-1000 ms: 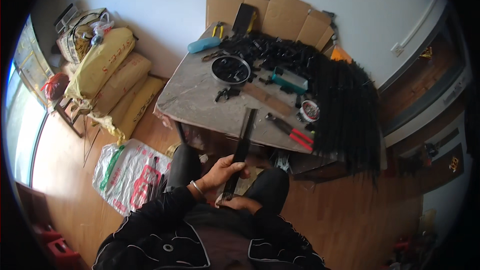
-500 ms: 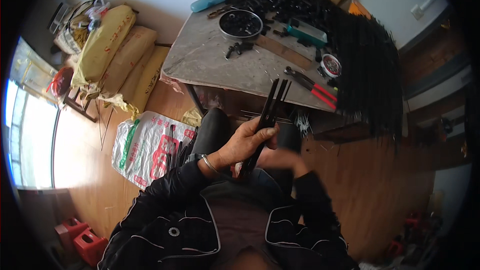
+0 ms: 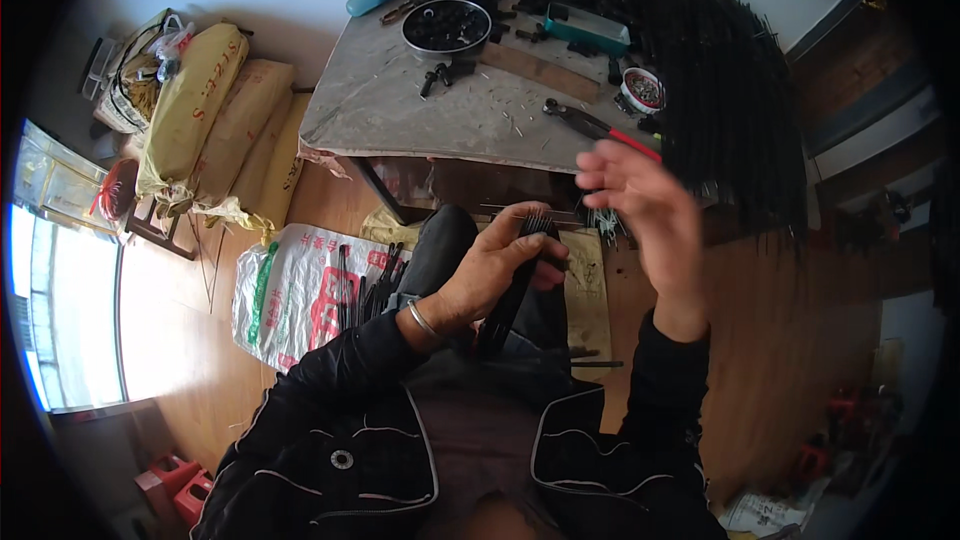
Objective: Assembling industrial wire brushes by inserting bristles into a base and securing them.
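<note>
My left hand (image 3: 478, 275) is closed around a bundle of thin black rods (image 3: 508, 310), held over my lap. Their tips barely show above the fingers, and the lower ends slant down toward my body. My right hand (image 3: 650, 205) is raised at the table's front edge, apart from the bundle. Its fingers are loosely spread, a little blurred, and nothing shows in them. Just beyond it lie the red-handled pliers (image 3: 585, 122), partly covered by that hand. A large heap of long black rods (image 3: 715, 110) hangs over the table's right side.
On the grey table (image 3: 360, 105) stand a metal bowl (image 3: 447, 52) of small black parts, a teal tray (image 3: 588, 32) and a small round tub (image 3: 643, 90). Behind them is a pile of black parts. More rods lie on a white sack (image 3: 300, 290) at left. Stuffed sacks (image 3: 195, 100) are stacked beyond.
My right hand has come up and away from beside the bundle toward the table edge. The rods, which stood well above my left fist, now barely project from it. The view has shifted slightly.
</note>
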`<state>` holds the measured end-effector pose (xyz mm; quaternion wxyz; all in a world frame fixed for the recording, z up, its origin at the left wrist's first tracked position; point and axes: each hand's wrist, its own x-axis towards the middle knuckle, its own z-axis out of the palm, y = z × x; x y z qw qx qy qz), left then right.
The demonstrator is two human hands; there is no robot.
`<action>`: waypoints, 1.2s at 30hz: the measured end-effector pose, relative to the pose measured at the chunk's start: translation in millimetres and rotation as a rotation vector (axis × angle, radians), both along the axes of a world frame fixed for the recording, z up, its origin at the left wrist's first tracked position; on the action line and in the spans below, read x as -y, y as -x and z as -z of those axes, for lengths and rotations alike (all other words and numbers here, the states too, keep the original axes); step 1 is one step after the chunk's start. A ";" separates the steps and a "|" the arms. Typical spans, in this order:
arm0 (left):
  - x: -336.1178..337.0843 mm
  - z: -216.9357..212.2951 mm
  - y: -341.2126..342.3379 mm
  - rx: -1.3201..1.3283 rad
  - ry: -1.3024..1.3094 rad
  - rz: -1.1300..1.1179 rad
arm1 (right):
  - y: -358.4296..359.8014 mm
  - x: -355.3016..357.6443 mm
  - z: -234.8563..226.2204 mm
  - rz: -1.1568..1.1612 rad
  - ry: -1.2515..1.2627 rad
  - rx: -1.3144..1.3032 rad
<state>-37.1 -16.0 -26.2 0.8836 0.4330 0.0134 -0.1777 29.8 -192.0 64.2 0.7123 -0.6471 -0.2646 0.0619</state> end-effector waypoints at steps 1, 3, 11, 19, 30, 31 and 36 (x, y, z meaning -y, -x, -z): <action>-1.7 -1.7 0.1 -0.001 -0.003 0.008 | -2.1 -0.7 11.0 0.001 0.006 0.002; -0.7 -6.0 0.4 -0.004 -0.008 0.009 | -3.9 0.0 27.8 0.032 0.706 0.251; -5.4 -7.2 1.5 -0.023 -0.001 0.024 | -7.3 3.8 47.2 0.091 0.718 0.137; -9.7 4.3 -6.0 -0.005 -0.051 -0.013 | -19.8 9.4 58.1 -0.001 0.717 0.058; -24.7 -15.8 -21.9 0.173 -0.430 0.154 | 18.1 -30.6 131.6 -0.296 0.098 -0.404; -31.7 -22.6 -25.4 0.067 -0.410 0.202 | 27.0 -39.6 118.4 -0.306 0.091 -0.388; -71.7 -8.4 -78.4 0.302 -0.630 0.137 | 47.2 -45.5 129.0 -0.185 -0.348 -0.976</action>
